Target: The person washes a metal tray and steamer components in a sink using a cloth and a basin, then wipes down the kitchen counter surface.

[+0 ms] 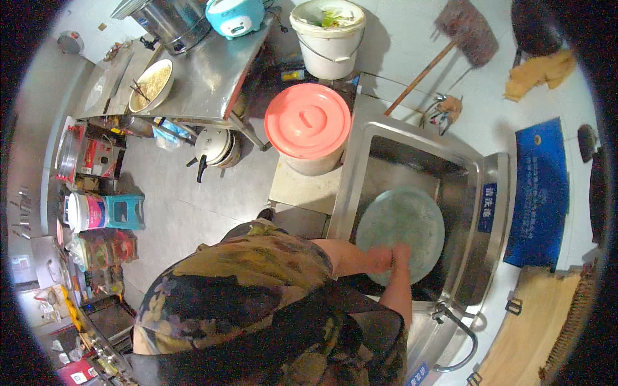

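A pale green round basin (420, 227) sits inside the stainless steel sink (351, 169), its contents blurred and greenish. My left hand (381, 257) reaches over the basin from the left, while my right hand (400, 253) comes up from below, the two close together and perhaps touching. Both are motion-blurred, so their fingers and anything between them cannot be made out. A curved metal faucet (470, 345) stands at the sink's lower right corner.
Left of the sink stands a bucket with a pink lid (309, 118); beyond it is a white bucket (328, 53) holding scraps. A steel table (212, 72) carries a bowl of noodle-like food (154, 84). A pressure cooker (212, 144) sits on the floor. A mop (420, 79) leans behind the sink.
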`<action>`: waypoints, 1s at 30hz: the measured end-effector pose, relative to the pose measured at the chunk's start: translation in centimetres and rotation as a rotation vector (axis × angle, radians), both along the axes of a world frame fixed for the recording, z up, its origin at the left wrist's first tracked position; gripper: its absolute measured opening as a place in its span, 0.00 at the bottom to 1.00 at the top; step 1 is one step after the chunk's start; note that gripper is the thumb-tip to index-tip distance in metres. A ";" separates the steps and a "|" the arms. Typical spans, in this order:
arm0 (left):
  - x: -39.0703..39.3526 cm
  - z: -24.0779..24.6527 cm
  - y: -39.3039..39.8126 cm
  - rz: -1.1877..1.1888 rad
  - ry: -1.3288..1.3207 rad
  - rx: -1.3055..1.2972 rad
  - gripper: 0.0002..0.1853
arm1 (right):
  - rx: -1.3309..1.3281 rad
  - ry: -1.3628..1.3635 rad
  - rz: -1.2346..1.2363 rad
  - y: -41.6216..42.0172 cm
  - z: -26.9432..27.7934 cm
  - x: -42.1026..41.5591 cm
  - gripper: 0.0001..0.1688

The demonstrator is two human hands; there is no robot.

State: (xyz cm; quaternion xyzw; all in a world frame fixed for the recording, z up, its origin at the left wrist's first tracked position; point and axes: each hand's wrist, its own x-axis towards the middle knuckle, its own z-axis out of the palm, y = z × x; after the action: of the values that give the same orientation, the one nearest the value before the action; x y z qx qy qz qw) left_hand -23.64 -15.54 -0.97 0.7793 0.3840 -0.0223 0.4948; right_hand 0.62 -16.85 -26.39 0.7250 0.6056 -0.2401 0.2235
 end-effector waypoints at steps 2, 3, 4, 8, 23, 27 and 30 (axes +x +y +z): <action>-0.6 0.7 0.6 -0.010 -0.019 0.037 0.12 | 0.176 0.063 -0.384 -1.9 0.2 0.6 0.21; -0.2 1.1 1.4 -0.024 -0.045 0.051 0.12 | 0.279 0.090 -0.578 -2.8 0.8 1.2 0.21; 0.2 1.8 1.3 -0.049 -0.083 0.076 0.13 | 0.395 0.105 -0.780 -4.0 1.8 3.0 0.20; -3.2 2.8 5.5 0.033 -0.071 0.173 0.13 | 0.328 0.686 -1.056 4.3 15.5 -6.6 0.19; -48.1 12.9 25.7 1.195 -1.293 -1.112 0.15 | 0.058 1.325 0.131 19.8 45.6 -49.6 0.20; -58.8 14.7 22.4 1.029 -1.511 -1.087 0.14 | 0.272 1.155 0.282 22.6 44.7 -61.9 0.22; -62.4 16.2 20.3 0.940 -1.418 -0.958 0.16 | 0.208 1.477 0.143 23.0 45.2 -69.8 0.23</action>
State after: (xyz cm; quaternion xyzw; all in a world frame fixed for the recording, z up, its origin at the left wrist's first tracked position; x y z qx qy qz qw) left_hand -86.01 4.79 15.21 0.0959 0.2191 0.4976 0.8338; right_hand -69.13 6.17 18.86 0.3514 0.6635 -0.5906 -0.2958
